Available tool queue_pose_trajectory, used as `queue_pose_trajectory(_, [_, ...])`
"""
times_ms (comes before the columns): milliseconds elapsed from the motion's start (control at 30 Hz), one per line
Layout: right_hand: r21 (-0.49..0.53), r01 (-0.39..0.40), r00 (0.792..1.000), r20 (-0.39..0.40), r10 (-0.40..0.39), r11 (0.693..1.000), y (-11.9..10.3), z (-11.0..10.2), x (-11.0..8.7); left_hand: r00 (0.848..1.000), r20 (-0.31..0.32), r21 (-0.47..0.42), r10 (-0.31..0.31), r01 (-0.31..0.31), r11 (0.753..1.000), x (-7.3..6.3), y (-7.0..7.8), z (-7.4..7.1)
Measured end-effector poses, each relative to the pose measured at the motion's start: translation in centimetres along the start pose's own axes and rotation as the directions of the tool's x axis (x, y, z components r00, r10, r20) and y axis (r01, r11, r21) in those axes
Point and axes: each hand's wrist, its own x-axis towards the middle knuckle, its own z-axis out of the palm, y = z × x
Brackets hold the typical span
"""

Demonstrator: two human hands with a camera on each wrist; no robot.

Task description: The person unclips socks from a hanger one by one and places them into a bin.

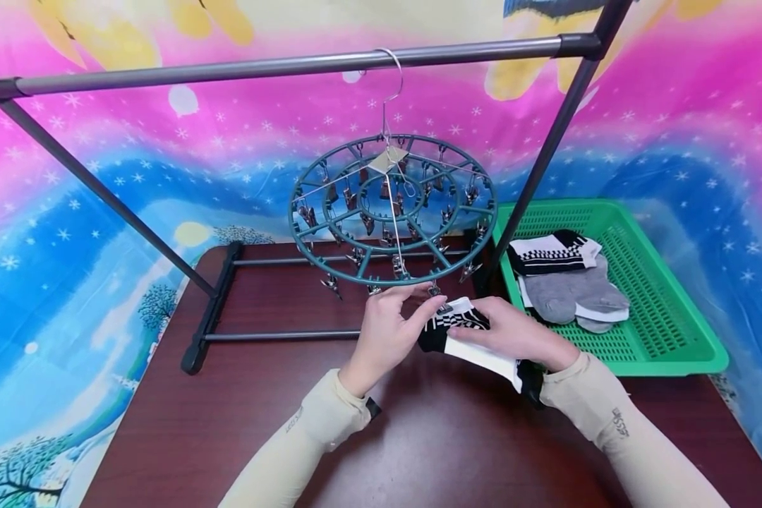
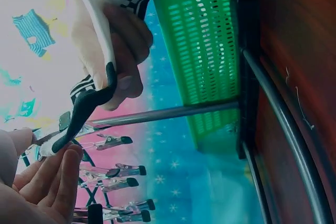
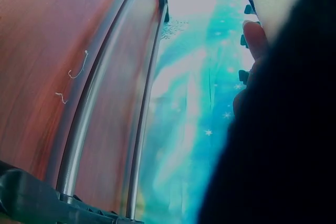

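Observation:
A black-and-white checked sock (image 1: 482,355) stretches between the two hands under the front rim of a round green clip hanger (image 1: 291,212). My left hand (image 1: 390,328) pinches a metal clip (image 1: 443,308) at the sock's white edge; in the left wrist view the thumb and fingers close around clip and sock edge (image 2: 62,139). The right hand (image 1: 514,331) grips the sock from the other side, thumb on top, its fingers (image 2: 128,45) curled beneath. In the right wrist view, a dark blurred shape covers much of that hand, leaving fingertips (image 3: 254,38) beside white fabric (image 3: 275,3).
The hanger hooks over the horizontal bar (image 1: 228,70) of a metal rack, with several clips dangling around it. Right of the rack stands a green basket (image 1: 679,317) holding grey socks (image 1: 571,289) and a checked pair (image 1: 555,252). Lower rack bars (image 1: 279,335) cross the brown table (image 1: 165,437).

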Motion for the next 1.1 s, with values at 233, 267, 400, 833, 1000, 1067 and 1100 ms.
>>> queue_pose_trajectory(233, [-0.004,-0.005,1.0,0.0,0.005,1.0,0.0,-0.1,0.0,1.0,-0.008,-0.022,0.026,-0.026,0.999,0.0,0.1,0.0])
queue_pose_trajectory(267, [-0.005,-0.006,1.0,0.0,0.006,1.0,0.0,0.0,0.0,1.0,-0.007,-0.029,0.029,-0.029,0.999,0.0,0.0,0.0])
queue_pose_trajectory(400, [0.002,-0.012,1.0,0.005,0.012,1.0,0.0,0.0,0.0,0.999,-0.022,-0.068,0.048,-0.049,0.996,-0.1,0.0,0.1])
queue_pose_trajectory(833, [-0.028,-0.044,0.999,0.005,0.044,0.999,0.3,-0.4,0.0,0.979,-0.16,-0.062,0.123,-0.135,0.989,-0.1,-0.2,0.1])
queue_pose_trajectory(1000, [-0.066,-0.055,0.998,-0.047,0.052,0.996,-0.2,-1.2,-0.7,0.978,-0.136,0.021,0.158,-0.157,0.987,-0.3,0.0,0.0])
queue_pose_trajectory(1067, [-0.081,-0.061,0.996,-0.074,0.055,0.995,-0.4,-1.7,-1.1,0.977,-0.136,0.045,0.166,-0.161,0.986,-0.4,0.1,0.0])
queue_pose_trajectory(1100, [-0.091,-0.064,0.995,-0.087,0.056,0.994,-0.6,-2.0,-1.3,0.976,-0.138,0.053,0.17,-0.164,0.985,-0.4,0.1,0.0])
